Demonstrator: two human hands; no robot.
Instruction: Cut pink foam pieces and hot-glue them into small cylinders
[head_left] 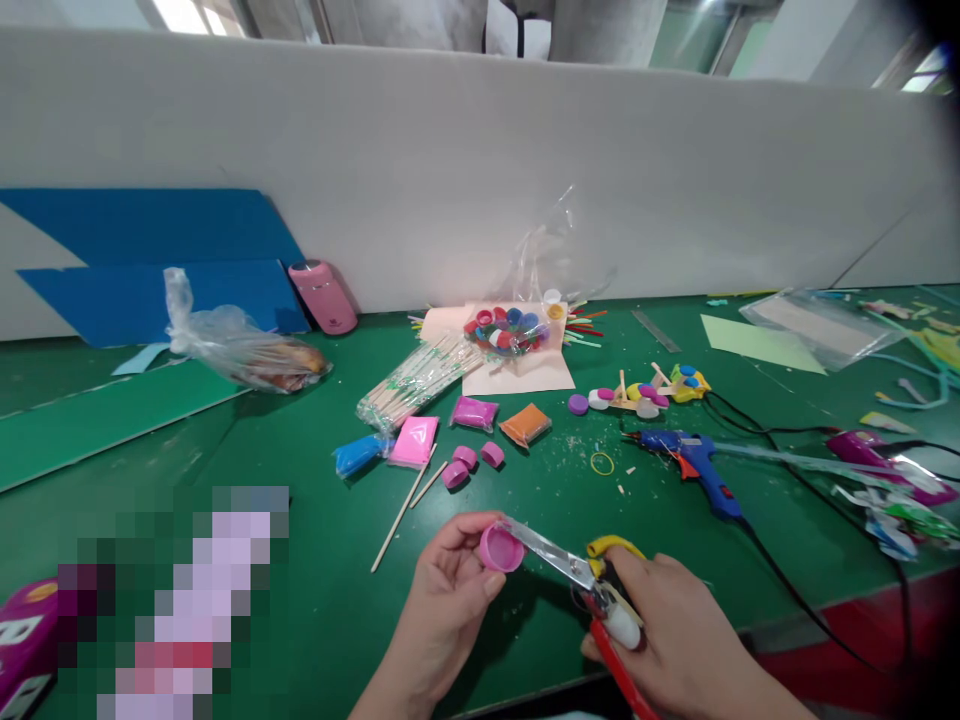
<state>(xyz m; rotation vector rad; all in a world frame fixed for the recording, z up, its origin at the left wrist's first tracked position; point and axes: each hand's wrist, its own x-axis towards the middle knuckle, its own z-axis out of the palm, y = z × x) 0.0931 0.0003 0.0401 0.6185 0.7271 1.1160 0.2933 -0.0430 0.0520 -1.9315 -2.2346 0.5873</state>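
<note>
Near the front edge of the green table, my left hand (pixel 455 585) pinches a pink bottle cap (pixel 502 548) between thumb and fingers, its hollow side facing up toward me. My right hand (pixel 664 610) grips scissors (pixel 559 560) with yellow and red handles; the blades point left, and their tip meets the cap's upper rim. A white object (pixel 622 625) is by the scissors' pivot, close to my right fingers. Several more pink caps (pixel 455 474) lie beyond my left hand, beside two wooden sticks (pixel 401 515).
Clay packets (pixel 525 425), bagged sticks (pixel 424 380) and bagged coloured caps (pixel 506 332) lie behind. A blue glue gun (pixel 694 460) with a trailing cord rests right, near a cap-and-stick model (pixel 637 395). A pink container (pixel 324 297) leans against the white partition (pixel 450 170).
</note>
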